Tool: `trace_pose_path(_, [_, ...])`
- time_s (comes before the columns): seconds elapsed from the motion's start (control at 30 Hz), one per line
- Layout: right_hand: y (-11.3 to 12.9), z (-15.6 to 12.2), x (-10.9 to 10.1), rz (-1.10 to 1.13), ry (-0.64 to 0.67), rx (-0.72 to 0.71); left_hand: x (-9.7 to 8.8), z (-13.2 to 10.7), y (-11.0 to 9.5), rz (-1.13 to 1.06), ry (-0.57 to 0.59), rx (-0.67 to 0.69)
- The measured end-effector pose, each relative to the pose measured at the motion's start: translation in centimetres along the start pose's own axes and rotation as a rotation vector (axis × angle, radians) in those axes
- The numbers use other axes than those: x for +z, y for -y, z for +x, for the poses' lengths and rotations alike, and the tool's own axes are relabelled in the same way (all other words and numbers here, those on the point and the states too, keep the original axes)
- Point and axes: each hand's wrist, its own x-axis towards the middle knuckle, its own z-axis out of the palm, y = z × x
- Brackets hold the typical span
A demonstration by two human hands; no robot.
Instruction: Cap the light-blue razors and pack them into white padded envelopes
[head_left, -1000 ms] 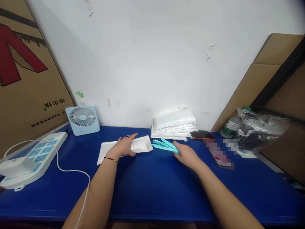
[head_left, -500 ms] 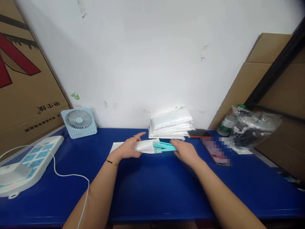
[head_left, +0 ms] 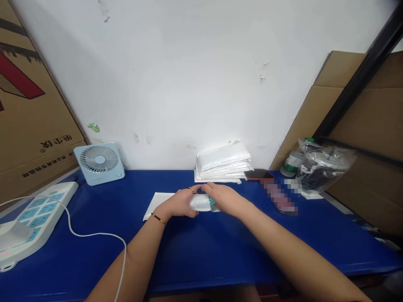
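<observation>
My left hand (head_left: 181, 203) is wrapped round a white bubble mailer (head_left: 201, 203), with the mailer's flat white end (head_left: 157, 202) showing behind the wrist. At the mailer's right-hand mouth, my right hand (head_left: 225, 199) is closed on turquoise strips (head_left: 212, 201). Only a short piece of the strips shows between mouth and fingers; the rest is hidden in the mailer and under my right hand. Just behind my hands lies a stack of white bubble mailers (head_left: 224, 160) against the wall.
A blue fan (head_left: 100, 162) and a white power strip (head_left: 40, 220) stand at left, and a white cable (head_left: 94, 233) crosses my left forearm. At right are a dark phone (head_left: 260, 174), a blurred phone (head_left: 280, 197), a bottle (head_left: 291, 163) and a plastic-wrapped item (head_left: 324, 170).
My right hand has moved left, up to the mailer's mouth, and far less of the turquoise strips shows outside. The left index finger, stretched out before, now reaches toward my right hand.
</observation>
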Motion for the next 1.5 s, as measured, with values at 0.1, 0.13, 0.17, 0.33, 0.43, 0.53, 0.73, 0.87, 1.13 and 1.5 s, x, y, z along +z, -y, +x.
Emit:
trace_pose_path(0.1, [0.1, 0.0, 0.6, 0.232, 0.03, -0.03, 0.6, 0.2, -0.3, 0.136, 0.034, -0.015])
trace_pose_path(0.13, [0.0, -0.2, 0.8, 0.324, 0.023, -0.024, 0.7, 0.2, -0.4, 0.151, 0.041, -0.02])
trace_pose_path(0.17, [-0.3, -0.5, 0.9, 0.414, 0.002, -0.01, 0.7, 0.3, -0.5, 0.148, 0.04, -0.023])
trace_pose_path(0.33, [-2.7, -2.9, 0.7, 0.793, -0.293, 0.13, 0.5, 0.4, -0.6, 0.02, -0.097, -0.054])
trace_pose_path(0.43, [-3.1, -3.1, 1.7, 1.073, -0.547, 0.432, 0.5, 0.7, -0.8, -0.053, -0.201, -0.08])
trace_pose_path(0.53, [-1.5, -1.8, 3.4, 1.367, -0.601, 0.628, 0.7, 1.0, -1.6, -0.091, -0.271, -0.062])
trace_pose_path(0.73, [1.2, -0.2, 3.1, 1.402, -0.549, 0.483, 1.1, 0.7, -3.0, -0.059, -0.277, 0.015])
trace_pose_path(0.87, [0.3, -1.5, 1.6, 1.481, -0.445, 0.584, 1.1, 0.7, -3.2, -0.013, -0.4, 0.016])
trace_pose_path(1.13, [-0.1, -1.6, -2.8, 1.371, -0.465, 0.397, 0.8, 0.1, -4.7, 0.07, -0.642, 0.012])
trace_pose_path(1.5, [-1.7, -2.2, -11.7, 0.944, -0.393, 0.292, -0.5, -0.3, -4.3, -0.606, -0.235, -0.049])
